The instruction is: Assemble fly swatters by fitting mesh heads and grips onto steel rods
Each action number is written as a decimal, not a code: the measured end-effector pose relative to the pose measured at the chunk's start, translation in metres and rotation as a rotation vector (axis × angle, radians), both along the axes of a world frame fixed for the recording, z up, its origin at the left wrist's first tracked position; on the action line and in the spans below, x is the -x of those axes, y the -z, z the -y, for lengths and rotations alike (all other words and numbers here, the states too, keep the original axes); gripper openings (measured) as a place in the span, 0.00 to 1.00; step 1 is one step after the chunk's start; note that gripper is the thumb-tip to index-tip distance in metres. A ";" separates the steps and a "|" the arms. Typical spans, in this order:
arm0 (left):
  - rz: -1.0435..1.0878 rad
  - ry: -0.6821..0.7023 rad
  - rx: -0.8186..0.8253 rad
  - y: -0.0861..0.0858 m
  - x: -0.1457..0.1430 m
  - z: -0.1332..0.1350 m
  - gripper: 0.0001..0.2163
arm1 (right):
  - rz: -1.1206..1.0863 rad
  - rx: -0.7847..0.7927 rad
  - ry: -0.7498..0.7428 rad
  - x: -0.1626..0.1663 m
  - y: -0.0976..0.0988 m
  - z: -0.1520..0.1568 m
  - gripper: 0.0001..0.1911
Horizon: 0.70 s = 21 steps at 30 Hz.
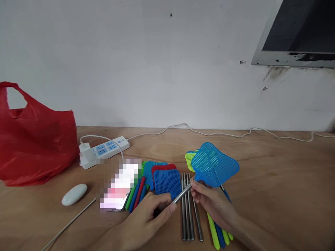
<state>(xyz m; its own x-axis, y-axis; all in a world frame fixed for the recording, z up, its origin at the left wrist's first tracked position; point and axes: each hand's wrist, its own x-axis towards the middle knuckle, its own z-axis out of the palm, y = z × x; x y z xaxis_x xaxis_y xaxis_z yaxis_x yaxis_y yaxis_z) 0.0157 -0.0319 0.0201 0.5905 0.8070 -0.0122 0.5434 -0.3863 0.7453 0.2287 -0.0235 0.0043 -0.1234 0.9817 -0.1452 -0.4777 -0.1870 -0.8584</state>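
My left hand (149, 214) is closed round the lower end of a thin metal rod (182, 194). My right hand (209, 200) pinches the neck of a blue fly swatter head (216, 164) where the rod's upper end meets it. The blue mesh head is lifted a little above the wooden table (274, 181). Under the hands lie several bare metal rods (188, 216) side by side. Left of them is a pile of loose swatter heads, blue and red (166, 177), and several coloured plastic handles (137, 195).
Finished swatters with green and blue handles (218, 237) lie under my right wrist, a yellow-green head (190, 158) behind the blue one. A phone (117, 190), a white power strip (104, 150), a white oval object (74, 194) and a red plastic bag (34, 139) stand at the left.
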 end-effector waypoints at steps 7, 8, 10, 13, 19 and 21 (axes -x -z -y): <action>0.049 0.066 -0.004 -0.003 0.001 0.000 0.18 | 0.227 -0.226 -0.030 -0.005 0.012 -0.001 0.15; 0.052 0.070 0.003 -0.003 0.001 0.000 0.18 | 0.240 -0.247 -0.022 -0.007 0.015 -0.002 0.14; 0.055 0.069 0.024 -0.003 0.002 0.000 0.18 | 0.265 -0.276 0.011 -0.008 0.020 -0.001 0.13; 0.054 0.065 0.046 -0.003 0.002 0.000 0.18 | 0.315 -0.325 0.053 -0.007 0.023 0.000 0.11; 0.055 0.061 0.045 -0.005 0.002 0.000 0.20 | 0.291 -0.401 0.126 -0.007 0.016 -0.002 0.10; 0.037 0.056 0.040 -0.003 0.003 -0.001 0.21 | 0.259 -0.409 0.182 -0.012 0.014 -0.008 0.09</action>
